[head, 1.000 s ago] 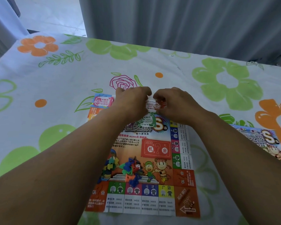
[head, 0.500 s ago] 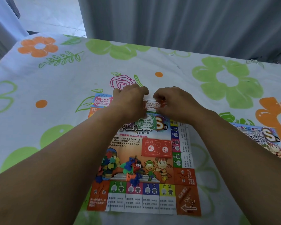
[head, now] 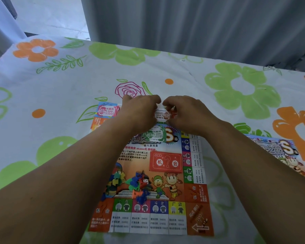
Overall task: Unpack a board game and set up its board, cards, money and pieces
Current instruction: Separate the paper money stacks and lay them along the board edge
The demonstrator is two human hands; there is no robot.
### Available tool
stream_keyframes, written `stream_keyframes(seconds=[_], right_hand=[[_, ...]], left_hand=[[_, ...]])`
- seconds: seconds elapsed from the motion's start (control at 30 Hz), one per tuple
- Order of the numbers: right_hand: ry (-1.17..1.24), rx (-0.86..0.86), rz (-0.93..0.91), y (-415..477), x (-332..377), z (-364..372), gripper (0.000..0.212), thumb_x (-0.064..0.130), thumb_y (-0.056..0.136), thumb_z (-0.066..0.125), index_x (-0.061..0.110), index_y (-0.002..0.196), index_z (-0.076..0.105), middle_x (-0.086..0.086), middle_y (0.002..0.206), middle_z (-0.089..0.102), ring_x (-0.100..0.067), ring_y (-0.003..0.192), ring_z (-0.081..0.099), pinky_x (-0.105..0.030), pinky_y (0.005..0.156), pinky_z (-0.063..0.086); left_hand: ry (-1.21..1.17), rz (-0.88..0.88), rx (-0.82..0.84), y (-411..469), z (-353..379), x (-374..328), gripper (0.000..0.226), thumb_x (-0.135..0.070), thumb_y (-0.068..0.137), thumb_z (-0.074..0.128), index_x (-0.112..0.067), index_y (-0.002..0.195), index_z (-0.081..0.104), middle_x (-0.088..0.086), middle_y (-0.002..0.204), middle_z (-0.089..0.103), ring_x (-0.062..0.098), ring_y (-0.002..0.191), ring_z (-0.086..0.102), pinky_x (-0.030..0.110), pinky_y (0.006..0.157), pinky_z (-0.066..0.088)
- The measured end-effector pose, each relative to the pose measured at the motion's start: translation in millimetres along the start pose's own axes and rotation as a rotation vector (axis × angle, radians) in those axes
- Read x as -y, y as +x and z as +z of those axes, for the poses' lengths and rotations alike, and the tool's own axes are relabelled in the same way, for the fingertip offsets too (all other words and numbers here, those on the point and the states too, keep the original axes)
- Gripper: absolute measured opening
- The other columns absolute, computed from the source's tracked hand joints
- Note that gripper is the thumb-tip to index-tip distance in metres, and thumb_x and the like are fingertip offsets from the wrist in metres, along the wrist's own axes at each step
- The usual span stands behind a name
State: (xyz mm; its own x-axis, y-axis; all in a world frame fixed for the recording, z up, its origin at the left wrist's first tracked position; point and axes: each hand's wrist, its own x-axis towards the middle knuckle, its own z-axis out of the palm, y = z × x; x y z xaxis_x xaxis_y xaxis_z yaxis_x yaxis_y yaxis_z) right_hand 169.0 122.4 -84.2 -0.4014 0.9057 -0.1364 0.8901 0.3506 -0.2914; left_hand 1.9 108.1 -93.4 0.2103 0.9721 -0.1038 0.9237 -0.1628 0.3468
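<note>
Our left hand [head: 141, 110] and right hand [head: 185, 111], fingers curled, pinch one red-and-white note [head: 163, 115] over the board's [head: 165, 173] far edge; one green note [head: 156, 135] lies on it.

The left hand [head: 139, 111] and right hand [head: 185, 113] meet at the far edge of the game board [head: 194, 191], both pinching a red-and-white money note [head: 163, 115]. Their forearms block the 7 and 5 o'clock approaches. From the hands, open flowered tablecloth [head: 60, 85] runs from 10 through 2 o'clock up to the grey curtain [head: 201, 23]. At 9 o'clock a pink money note [head: 106, 110] lies just beside the left hand. At 4 o'clock a second printed game sheet [head: 278, 152] lies well apart. At 6 o'clock, between the forearms, a heap of plastic pieces [head: 139, 184] and a red chance card stack [head: 166, 162] occupy the board.
</note>
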Motion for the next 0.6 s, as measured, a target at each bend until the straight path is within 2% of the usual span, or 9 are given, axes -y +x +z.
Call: stream_keyframes(seconds=[0.23,0.6], right_hand=[[-0.001,0.005,-0.009,-0.3,-1.8,0.1,0.038,0.028,0.085,0.07,0.028,0.121,0.059,0.008,0.115,0.066,-0.019,0.101,0.062,-0.041,0.089,0.049],[0.025,-0.003,-0.029,2.8,-1.4,3.5,0.036,0.022,0.087,0.069,0.025,0.122,0.061,0.006,0.113,0.066,-0.018,0.099,0.062,-0.037,0.085,0.05]], left_hand=[[0.032,0.006,-0.018,-0.5,1.2,-4.1,0.043,-0.019,0.089,0.062,-0.028,0.129,0.051,-0.006,0.121,0.067,0.021,0.115,0.059,0.046,0.103,0.025],[0.005,-0.029,-0.016,1.9,2.2,-2.4,0.047,-0.017,0.088,0.065,-0.026,0.131,0.051,-0.004,0.122,0.066,0.022,0.114,0.059,0.046,0.104,0.029]])
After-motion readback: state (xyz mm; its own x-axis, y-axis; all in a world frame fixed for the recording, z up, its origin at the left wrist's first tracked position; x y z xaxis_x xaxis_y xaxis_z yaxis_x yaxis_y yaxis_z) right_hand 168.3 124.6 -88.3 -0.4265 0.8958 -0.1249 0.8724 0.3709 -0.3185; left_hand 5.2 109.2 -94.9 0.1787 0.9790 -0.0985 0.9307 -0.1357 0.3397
